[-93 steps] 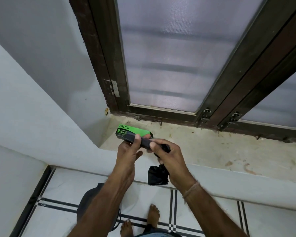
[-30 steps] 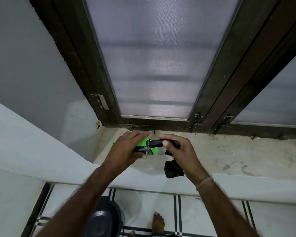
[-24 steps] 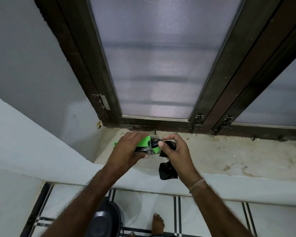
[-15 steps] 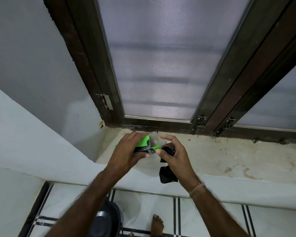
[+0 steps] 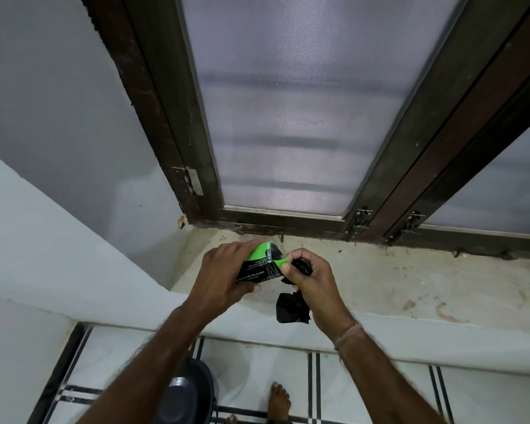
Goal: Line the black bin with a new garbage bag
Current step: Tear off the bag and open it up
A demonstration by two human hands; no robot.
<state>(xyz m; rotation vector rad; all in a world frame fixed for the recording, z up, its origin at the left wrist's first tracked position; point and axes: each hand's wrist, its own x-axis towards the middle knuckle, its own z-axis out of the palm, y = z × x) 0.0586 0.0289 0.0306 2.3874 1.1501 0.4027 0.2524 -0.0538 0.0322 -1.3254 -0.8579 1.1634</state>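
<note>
My left hand (image 5: pixel 224 276) grips a green and black garbage bag box (image 5: pixel 259 264) over the window sill. My right hand (image 5: pixel 311 281) pinches the box's green end flap with thumb and forefinger while a crumpled black garbage bag (image 5: pixel 291 307) is held in its palm and hangs below it. The black bin (image 5: pixel 190 393) stands on the floor below, partly hidden by my left forearm, and no bag shows inside it.
A stained stone window sill (image 5: pixel 395 283) runs under a dark wooden window frame (image 5: pixel 172 123) with frosted mesh panes. A white wall ledge (image 5: pixel 58 270) slopes on the left. My bare foot (image 5: pixel 279 402) is on the tiled floor beside the bin.
My right hand has shifted closer to the box end and its fingers have closed on the green flap. The hanging bag has swung a little with it. The left hand keeps its grip.
</note>
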